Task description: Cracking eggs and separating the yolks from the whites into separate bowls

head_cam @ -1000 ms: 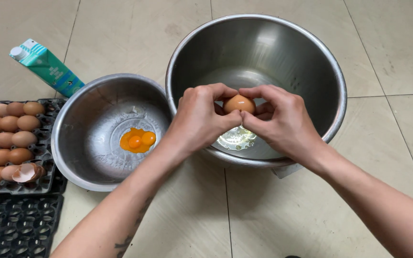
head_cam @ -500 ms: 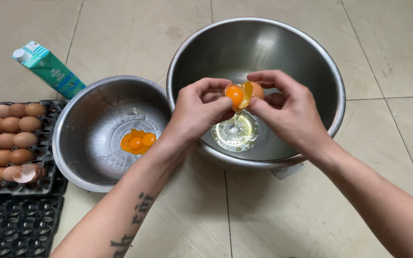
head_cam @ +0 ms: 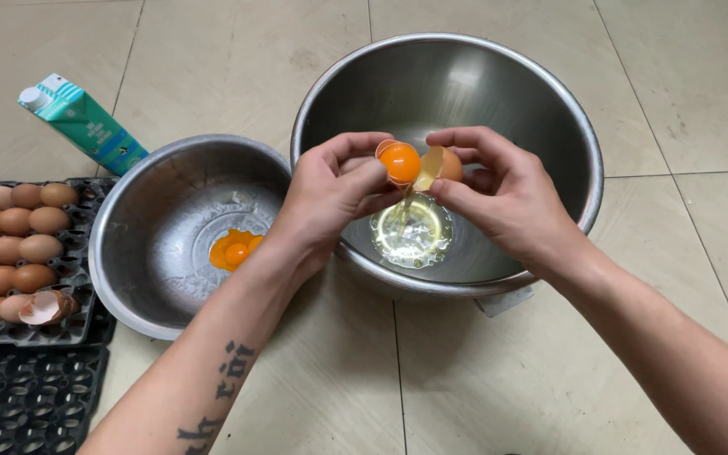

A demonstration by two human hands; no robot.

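Cracked egg (head_cam: 414,163), split into two shell halves, sits above the large steel bowl (head_cam: 549,101). The left hand (head_cam: 330,198) has its grip pinched on the half cupping the orange yolk (head_cam: 401,162); the right hand (head_cam: 503,198) has its grip pinched on the other half, at three o'clock of the yolk. Egg white (head_cam: 412,232) pools at the bowl's bottom. At nine o'clock, a smaller bowl (head_cam: 141,236) holds yolks (head_cam: 233,250). Farther toward nine o'clock lie a tray of brown eggs (head_cam: 10,244) and a teal carton (head_cam: 82,122) on the floor.
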